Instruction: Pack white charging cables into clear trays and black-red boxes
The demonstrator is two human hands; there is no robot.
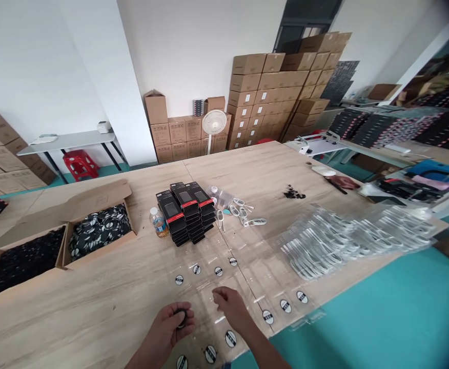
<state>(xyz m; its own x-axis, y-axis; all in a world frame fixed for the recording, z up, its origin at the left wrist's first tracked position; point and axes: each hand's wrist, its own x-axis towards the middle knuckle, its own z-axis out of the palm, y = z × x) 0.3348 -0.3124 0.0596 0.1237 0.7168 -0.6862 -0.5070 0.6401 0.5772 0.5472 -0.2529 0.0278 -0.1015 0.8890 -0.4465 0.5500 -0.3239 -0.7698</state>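
Observation:
My left hand (166, 326) is closed around a small dark round piece (180, 319), with the thumb lying across it. Beside it, to the right, my right hand (229, 303) has its fingertips pinched together above the clear plastic packs (205, 297); whatever is between them, if anything, is too small to make out. Several round black-and-white labels (219, 271) lie in rows on these transparent packs. Closer to me, a further label (210, 353) shows below my hands. Another label (268, 316) is right of my right forearm.
Stacked black boxes (186, 210) and a bottle (158, 222) stand mid-table. White handheld devices (243, 212) lie beside them. Bagged white items (335, 241) cover the right side. Open cartons (99, 228) with black pieces sit left. Small black parts (294, 192) lie farther back.

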